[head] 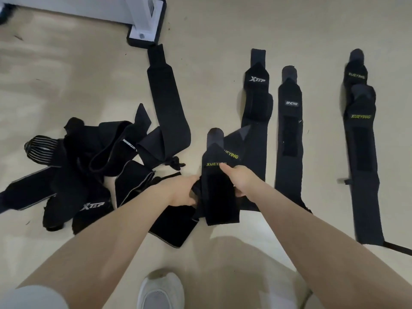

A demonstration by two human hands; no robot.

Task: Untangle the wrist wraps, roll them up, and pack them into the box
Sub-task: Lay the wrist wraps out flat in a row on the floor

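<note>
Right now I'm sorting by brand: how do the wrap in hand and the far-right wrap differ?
The held wrap is gripped by both the left hand and the right hand; the far-right wrap lies untouched on the floor. The held wrap overlaps another; the far-right one lies apart, stretched straight. Both are black with yellow XUEYING lettering.

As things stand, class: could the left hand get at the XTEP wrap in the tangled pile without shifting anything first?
Probably not at once. The left hand grips the XUEYING wrap together with the right hand. Once freed, the XTEP wrap lies uncovered on top of the pile, just left of that forearm.
</note>
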